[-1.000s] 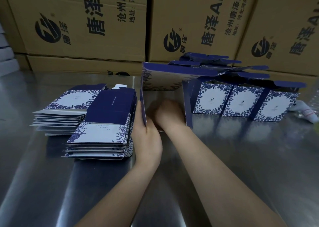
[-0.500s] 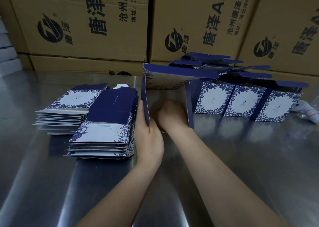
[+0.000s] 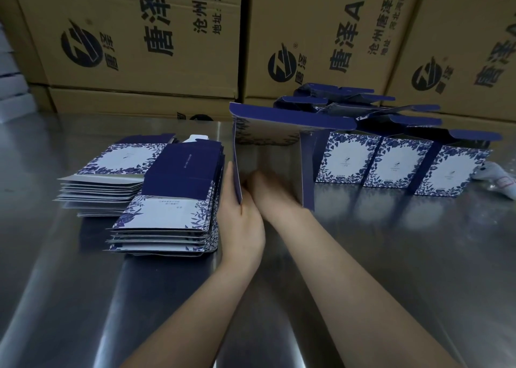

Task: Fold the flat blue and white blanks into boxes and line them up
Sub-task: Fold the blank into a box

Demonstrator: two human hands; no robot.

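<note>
Half-folded box (image 3: 268, 133) | left hand (image 3: 240, 222) fingers grip left wall | right hand (image 3: 270, 191) inside it, fingers hidden

right hand (image 3: 272, 188) fingers hidden inside box (image 3: 279, 133) | cartons (image 3: 139, 46) cropped at top

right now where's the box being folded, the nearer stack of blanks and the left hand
box being folded (image 3: 279, 127): head view, on its dark blue top flap
nearer stack of blanks (image 3: 170, 211): head view, on the top blank's white panel
left hand (image 3: 241, 222): head view, on its back
</note>
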